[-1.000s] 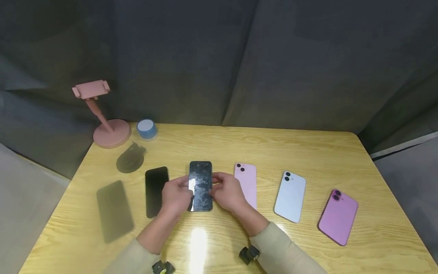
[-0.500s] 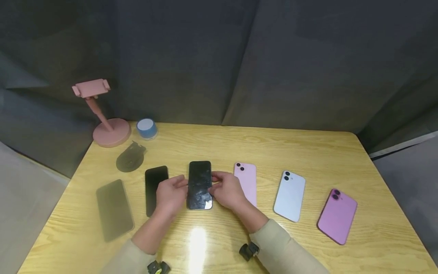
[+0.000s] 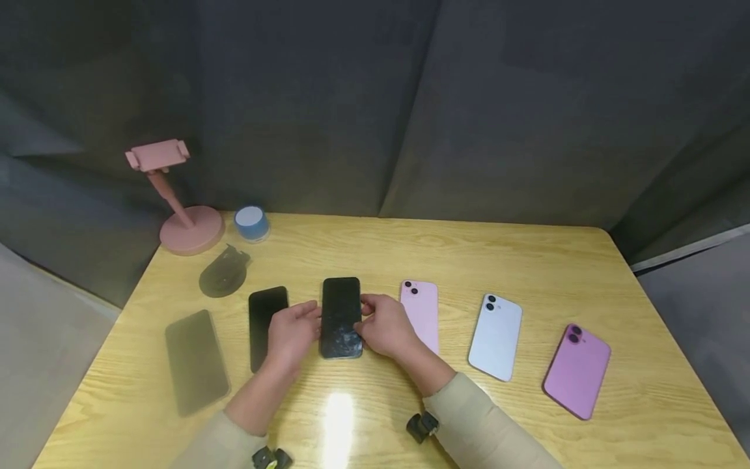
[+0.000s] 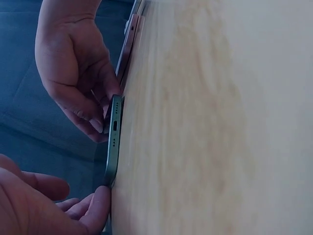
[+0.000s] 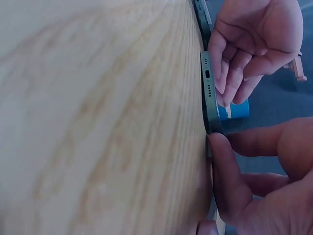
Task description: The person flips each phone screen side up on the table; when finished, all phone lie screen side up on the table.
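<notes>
dark-screened phone (image 3: pixel 341 316): face up on the wooden table (image 3: pixel 410 251), between the two hands, with pale smudges or reflections on the lower part of its glass; the landmark for the places below.
bottom edge: greenish, a charging port with a row of small holes on either side of it.
left hand (image 3: pixel 291 335): gripping nothing, fingers loosely stretched toward the phone's left edge; they look to be touching it, though the dim wrist views make contact hard to judge.
right hand (image 3: pixel 387 326): fingers bent, thumb and a fingertip pinching the phone's right edge.
black phone (image 3: pixel 265 311): just left of the landmark, screen up, partly behind the left hand.
grey phone (image 3: pixel 197 362): farther left of it.
pink phone (image 3: pixel 423 309): just right of it, back up with two lenses, partly covered by the right hand.
white phone (image 3: pixel 495 337): farther right of it, two lenses showing.
magenta phone (image 3: pixel 577 371): farthest right of it, back up.
writing: any brand marks on the backs are too small to read.
pink stand (image 3: pixel 192 231): well behind the landmark, to its left, beside a blue cylinder (image 3: pixel 252 228) with a white top.
</notes>
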A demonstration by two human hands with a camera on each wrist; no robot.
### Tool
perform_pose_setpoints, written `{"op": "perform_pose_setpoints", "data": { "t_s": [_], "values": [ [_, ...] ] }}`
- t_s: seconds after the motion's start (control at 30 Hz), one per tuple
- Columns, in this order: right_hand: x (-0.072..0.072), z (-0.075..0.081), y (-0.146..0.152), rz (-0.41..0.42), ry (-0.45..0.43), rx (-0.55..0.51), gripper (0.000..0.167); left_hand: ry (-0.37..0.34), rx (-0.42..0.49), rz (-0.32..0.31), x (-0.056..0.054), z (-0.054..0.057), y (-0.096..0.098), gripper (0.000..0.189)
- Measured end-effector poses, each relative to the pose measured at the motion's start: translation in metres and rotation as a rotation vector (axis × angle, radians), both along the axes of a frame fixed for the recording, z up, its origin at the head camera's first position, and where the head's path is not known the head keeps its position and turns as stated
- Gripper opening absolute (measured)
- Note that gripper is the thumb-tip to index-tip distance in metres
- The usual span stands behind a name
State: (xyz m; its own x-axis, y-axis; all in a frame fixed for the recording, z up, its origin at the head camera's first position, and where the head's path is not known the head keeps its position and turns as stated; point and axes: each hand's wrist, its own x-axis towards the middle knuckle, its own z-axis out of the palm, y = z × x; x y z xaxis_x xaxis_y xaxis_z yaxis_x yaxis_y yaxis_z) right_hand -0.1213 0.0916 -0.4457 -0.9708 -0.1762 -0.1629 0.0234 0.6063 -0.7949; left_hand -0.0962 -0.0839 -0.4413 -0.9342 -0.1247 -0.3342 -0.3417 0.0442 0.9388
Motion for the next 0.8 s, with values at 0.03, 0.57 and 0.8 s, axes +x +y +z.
{"op": "perform_pose_setpoints", "data": {
  "t_s": [0.03,0.57,0.8],
  "values": [
    [0.0,0.0,0.0,0.003,0.005,0.02,0.054,0.0,0.013,-0.003,0.001,0.0,0.0,0.044],
    [0.006,0.007,0.011,0.016,-0.034,0.069,0.066,-0.003,-0.039,-0.061,0.001,0.004,0.001,0.045],
    [0.025,0.018,0.035,-0.002,0.007,0.001,0.061,0.094,-0.134,-0.053,0.007,0.015,0.009,0.046]
  ]
}}
